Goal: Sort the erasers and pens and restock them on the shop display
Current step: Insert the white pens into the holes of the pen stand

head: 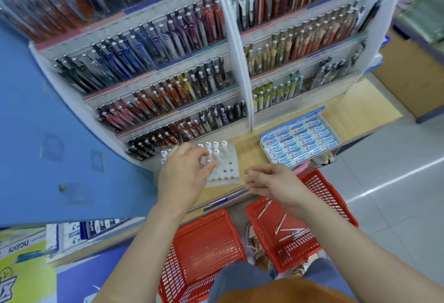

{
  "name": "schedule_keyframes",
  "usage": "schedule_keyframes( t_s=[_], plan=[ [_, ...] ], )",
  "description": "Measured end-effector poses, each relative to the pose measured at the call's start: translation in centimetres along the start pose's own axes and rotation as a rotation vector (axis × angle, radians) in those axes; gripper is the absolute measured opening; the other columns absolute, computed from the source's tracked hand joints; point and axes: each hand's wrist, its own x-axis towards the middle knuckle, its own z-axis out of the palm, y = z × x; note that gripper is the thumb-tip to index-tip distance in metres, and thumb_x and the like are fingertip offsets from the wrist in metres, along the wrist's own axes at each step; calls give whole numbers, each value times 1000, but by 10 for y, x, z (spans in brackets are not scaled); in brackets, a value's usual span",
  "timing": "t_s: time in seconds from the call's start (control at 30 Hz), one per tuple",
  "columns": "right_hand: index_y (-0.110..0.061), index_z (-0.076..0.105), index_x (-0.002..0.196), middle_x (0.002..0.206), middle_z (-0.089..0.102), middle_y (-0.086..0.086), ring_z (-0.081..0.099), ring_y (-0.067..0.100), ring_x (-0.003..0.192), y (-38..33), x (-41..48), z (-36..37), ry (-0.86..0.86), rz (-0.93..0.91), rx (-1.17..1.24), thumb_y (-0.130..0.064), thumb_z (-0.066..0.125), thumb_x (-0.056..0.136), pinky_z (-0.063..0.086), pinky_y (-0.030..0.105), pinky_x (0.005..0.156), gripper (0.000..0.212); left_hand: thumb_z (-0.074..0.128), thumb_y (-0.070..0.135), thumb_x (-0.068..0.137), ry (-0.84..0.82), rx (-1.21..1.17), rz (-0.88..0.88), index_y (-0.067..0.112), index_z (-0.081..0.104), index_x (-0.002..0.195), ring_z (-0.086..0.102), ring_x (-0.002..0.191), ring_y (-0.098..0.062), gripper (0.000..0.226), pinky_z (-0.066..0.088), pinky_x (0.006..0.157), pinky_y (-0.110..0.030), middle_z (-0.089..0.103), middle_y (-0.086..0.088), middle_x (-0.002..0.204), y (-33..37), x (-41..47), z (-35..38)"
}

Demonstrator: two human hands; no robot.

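hovering over wooden shelf [248, 152], grey tile floor [396, 173] beside: left hand [185, 171] grip unclear, right hand [268, 180] slack, empty.

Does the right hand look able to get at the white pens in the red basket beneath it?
Probably yes: the right hand hangs over the open-topped red basket, and the white pens lie uncovered on its floor, with nothing in between.

Orange top [288, 290], blue jeans [240, 276], pale laced shoes [255, 242], small ring [200, 162] on left hand [183, 173]
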Motion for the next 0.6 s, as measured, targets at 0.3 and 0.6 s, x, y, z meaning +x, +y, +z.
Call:
schedule_keyframes(
  t_s=[0.3, 0.6],
  plan=[
    [-7, 67, 89, 69, 67, 7, 63, 9, 55, -7, -57, -131, 222, -41, 47, -4, 54, 93, 54, 17, 54, 14, 54, 31, 92, 54, -302, 198, 26, 46, 58, 43, 53, -8, 35, 30, 52, -20, 43, 7, 52, 86, -19, -17],
    [4, 62, 102, 72, 60, 12, 57, 13, 55, 148, -33, -266, 480, 120, 57, 5, 52, 91, 50, 14, 52, 15, 52, 38, 90, -370, -215, 157, 24, 51, 73, 47, 54, -5, 22, 30, 53, -27, 46, 9, 52, 121, -60, 176]
  ],
)
